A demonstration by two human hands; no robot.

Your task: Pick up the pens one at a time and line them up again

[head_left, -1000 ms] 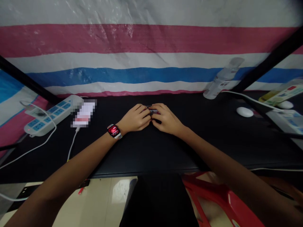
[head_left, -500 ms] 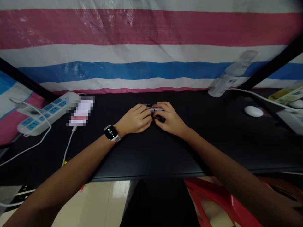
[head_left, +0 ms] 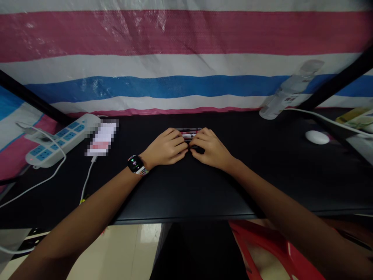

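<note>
Near the middle of the frame, a small row of pens lies side by side on the black table, its length running left to right between the two hands. The left hand is at the left end of the row, palm down, its fingers curled over the pens; the right hand mirrors it at the right end, fingers bent in the same way. Only the stretch of pens between the hands shows, in dark, white and reddish tones, and both ends are hidden under the fingers. The fingertips of the two hands nearly meet at the near side of the row. Whether either hand is gripping firmly or merely resting on the pens, I cannot tell. A watch with a lit face sits on the left wrist. Well apart, toward the left of the frame, a phone with a blurred-out screen lies beside a white power strip. Toward the upper right, a clear bottle stands near a striped sheet, with a white oval object nearer the right edge.
</note>
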